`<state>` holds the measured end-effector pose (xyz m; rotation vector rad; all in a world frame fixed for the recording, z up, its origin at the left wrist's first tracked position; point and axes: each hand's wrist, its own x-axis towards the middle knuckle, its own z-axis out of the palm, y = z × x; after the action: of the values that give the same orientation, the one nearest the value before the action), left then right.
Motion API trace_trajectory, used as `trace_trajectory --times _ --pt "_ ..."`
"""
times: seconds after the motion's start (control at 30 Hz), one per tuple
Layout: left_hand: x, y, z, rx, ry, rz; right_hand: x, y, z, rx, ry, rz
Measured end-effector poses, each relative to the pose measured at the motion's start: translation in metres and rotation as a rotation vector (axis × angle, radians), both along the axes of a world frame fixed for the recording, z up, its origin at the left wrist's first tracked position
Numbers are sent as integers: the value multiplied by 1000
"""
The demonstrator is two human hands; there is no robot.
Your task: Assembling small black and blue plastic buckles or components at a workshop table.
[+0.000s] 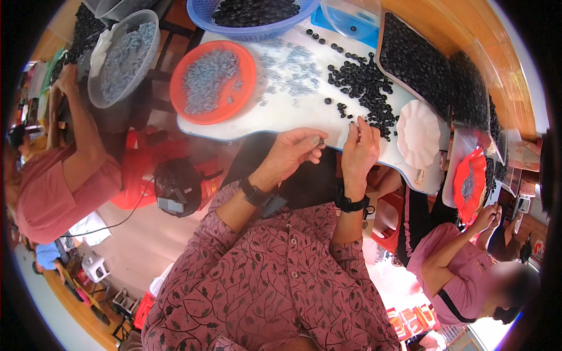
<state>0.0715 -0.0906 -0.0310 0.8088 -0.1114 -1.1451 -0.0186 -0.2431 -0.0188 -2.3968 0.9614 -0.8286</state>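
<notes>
My left hand point(293, 153) is at the near edge of the white table point(281, 120), pinching a small black ring-shaped part point(321, 142) between thumb and fingertips. To its right, my right hand point(360, 153) is raised over the same edge with thumb and forefinger close together. Whatever lies between those fingertips is too small to make out. Just beyond my right hand spreads a loose pile of black round parts point(366, 85). Small greyish clear pieces point(290, 67) are scattered on the tabletop, and more fill a round red tray point(246, 90) at the left.
A blue basket point(257, 29) of black parts stands at the far side. Right of the pile are a white scalloped dish point(418, 134) and a large tray point(383, 55) full of black parts. Co-workers sit at left point(64, 187) and right point(448, 263).
</notes>
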Motion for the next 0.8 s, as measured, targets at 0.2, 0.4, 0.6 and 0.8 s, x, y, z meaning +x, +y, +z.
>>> trace_trajectory --times 0.2,0.4,0.6,0.8 --pt "1 1 3 -64 78 19 3 -5 -6 -55 60 24" --pt "0 1 7 -70 100 36 -5 3 -8 405 -187 65" --pt "-5 1 14 -111 112 37 -15 25 12 1211 -576 173" --pt "-9 3 22 -132 90 29 -21 33 17 1248 -641 212"
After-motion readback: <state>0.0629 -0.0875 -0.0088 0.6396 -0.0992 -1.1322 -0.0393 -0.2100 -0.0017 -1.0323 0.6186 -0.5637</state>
